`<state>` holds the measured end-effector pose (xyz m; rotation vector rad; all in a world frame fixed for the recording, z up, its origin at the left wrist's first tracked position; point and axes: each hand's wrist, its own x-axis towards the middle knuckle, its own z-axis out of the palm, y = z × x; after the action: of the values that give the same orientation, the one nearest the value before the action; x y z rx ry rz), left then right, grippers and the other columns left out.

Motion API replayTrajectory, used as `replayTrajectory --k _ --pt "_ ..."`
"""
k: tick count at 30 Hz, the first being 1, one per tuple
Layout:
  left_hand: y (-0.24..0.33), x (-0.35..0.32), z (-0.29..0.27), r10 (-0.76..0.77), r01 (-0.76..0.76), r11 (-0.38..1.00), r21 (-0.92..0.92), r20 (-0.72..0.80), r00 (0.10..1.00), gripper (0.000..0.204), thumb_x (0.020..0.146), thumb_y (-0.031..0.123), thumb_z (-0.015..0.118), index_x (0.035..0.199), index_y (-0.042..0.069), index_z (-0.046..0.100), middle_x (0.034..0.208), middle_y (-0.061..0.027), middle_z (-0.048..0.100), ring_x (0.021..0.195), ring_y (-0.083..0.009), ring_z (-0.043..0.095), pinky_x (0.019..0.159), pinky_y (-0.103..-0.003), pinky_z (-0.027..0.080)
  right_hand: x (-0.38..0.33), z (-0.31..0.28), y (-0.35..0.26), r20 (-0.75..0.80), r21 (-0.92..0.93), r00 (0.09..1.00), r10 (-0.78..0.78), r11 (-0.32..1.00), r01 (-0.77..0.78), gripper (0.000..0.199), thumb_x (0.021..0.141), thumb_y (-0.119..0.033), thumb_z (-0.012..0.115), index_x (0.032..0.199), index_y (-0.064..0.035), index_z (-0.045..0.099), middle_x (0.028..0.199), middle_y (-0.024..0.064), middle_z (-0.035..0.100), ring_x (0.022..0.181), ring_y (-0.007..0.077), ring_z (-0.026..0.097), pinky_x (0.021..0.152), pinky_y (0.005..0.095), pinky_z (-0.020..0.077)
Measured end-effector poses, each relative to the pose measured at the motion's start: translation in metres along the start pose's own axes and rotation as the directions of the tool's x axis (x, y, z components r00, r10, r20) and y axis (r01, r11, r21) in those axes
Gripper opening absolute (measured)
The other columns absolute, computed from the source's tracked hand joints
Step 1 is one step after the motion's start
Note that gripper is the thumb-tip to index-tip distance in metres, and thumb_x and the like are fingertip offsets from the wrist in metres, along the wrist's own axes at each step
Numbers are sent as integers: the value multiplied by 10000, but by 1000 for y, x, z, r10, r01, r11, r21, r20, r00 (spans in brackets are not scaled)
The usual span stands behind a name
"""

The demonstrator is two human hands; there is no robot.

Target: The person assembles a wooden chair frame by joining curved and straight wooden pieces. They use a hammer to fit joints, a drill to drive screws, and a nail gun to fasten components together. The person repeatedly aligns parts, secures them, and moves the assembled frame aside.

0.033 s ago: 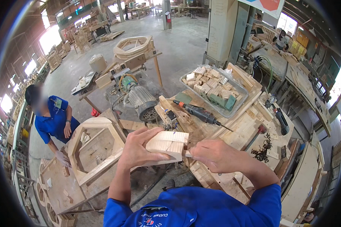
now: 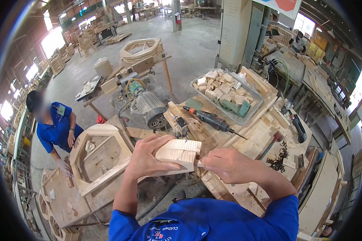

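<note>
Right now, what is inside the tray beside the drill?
Heaped wooden blocks and some green pieces. They hide much of the bottom of the tray; anything underneath cannot be seen.

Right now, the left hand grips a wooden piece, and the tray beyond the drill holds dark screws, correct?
Not quite: the head view shows mostly small, pale wood blocks in the tray beyond the drill. The left hand does grip a wooden piece.

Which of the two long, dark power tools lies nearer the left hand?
The orange-collared tool beside the block tray; the other tool, past the screws, lies farther from the left hand.
</note>
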<state>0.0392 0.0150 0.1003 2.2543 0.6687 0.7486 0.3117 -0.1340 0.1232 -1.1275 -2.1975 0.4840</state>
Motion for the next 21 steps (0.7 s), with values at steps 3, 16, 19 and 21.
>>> replayTrajectory --k 3,16,19,21 --pt "1 4 6 11 -12 996 -92 -16 1000 917 597 551 963 1252 -40 715 1036 -131 738 917 -233 715 841 -356 538 2 4 -6 -121 75 992 45 996 -36 161 952 -75 707 1046 -38 582 906 144 666 807 352 666 692 420 527" --pt "-24 9 27 -17 27 940 -339 34 999 853 652 456 961 1310 -22 703 1164 -129 747 1044 -219 716 942 -346 547 0 15 21 -273 570 891 362 807 -154 404 824 -87 904 954 -80 522 746 -31 553 617 17 504 543 190 414" --pt "-44 11 35 -138 109 768 -631 3 990 928 694 590 923 1331 -35 671 1197 -74 735 1068 -178 705 974 -339 548 9 34 31 -517 719 756 403 683 128 501 801 -126 931 1071 -76 513 816 -16 590 682 37 541 597 200 449" --pt "-50 22 44 -156 98 587 -804 7 988 981 712 681 876 1351 -29 649 1198 -79 732 1065 -169 705 956 -338 559 11 68 66 -556 730 728 401 654 197 732 820 -220 922 1356 -59 450 1098 65 635 975 129 630 820 293 533"
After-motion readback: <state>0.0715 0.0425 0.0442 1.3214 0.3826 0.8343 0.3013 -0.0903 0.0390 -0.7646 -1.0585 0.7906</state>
